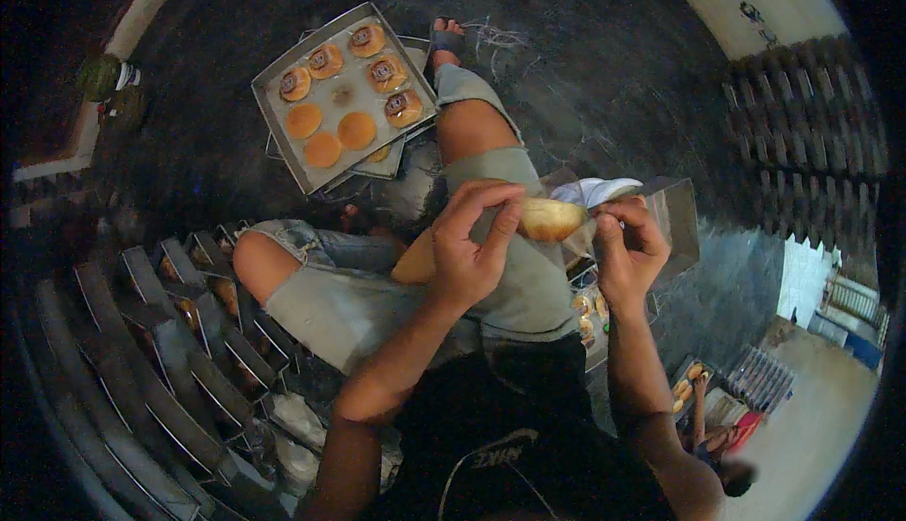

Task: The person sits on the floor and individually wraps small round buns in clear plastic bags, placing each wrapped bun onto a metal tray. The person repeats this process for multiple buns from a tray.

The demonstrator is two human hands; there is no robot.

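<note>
My left hand (472, 247) has its fingers closed round the left end of a golden bun (549, 218), held above my lap. At the bun's right end, my right hand (628, 257) pinches what looks like a thin clear plastic wrapper; its exact edge is hard to make out. Just behind the hands, a white bundle (604, 191) lies in an open metal box (675, 224). A square metal tray (279, 139) on the floor ahead carries several buns, some with printed clear wraps, others plain.
Stacked metal trays (151, 332) crowd the left. Wrapped buns (590, 313) sit beside my right thigh. Dark racks (793, 125) line the right. A co-worker (717, 445) at lower right reaches into another tray of buns. My bent legs (472, 125) lie beside the front tray.
</note>
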